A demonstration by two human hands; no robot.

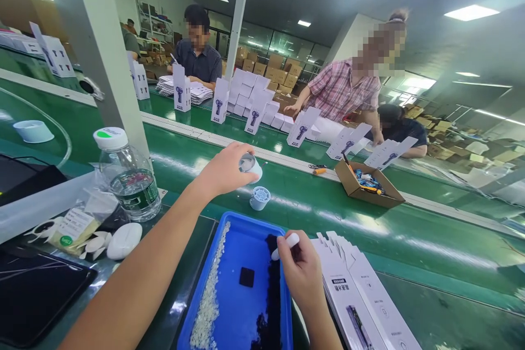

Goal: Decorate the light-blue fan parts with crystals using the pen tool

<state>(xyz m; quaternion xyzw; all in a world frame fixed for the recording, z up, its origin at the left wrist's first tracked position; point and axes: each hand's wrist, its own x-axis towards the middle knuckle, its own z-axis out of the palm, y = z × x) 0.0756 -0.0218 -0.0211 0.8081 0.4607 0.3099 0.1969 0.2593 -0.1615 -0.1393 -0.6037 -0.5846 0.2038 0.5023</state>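
Observation:
My left hand (223, 172) is closed around the side of a pale blue cup-shaped plastic part (255, 168), held above the green belt with its hollow end partly facing me. A second cup-shaped part (260, 198), with spokes across its top, stands on the belt just below. Between the fingers of my right hand (302, 265) is a white pen-like tool (292, 240), over the right side of a blue tray (225, 222). Small white pieces (207, 306) line the tray's left side, and small black pieces (274, 295) its right. A black square (246, 277) lies between them.
Flattened printed boxes (361, 290) lie right of the tray. A water bottle (131, 180), a white mouse-like object (124, 240) and a black tablet-like panel (41, 295) are at left. An open carton (369, 183) and upright boxes (254, 115) stand ahead, with co-workers beyond.

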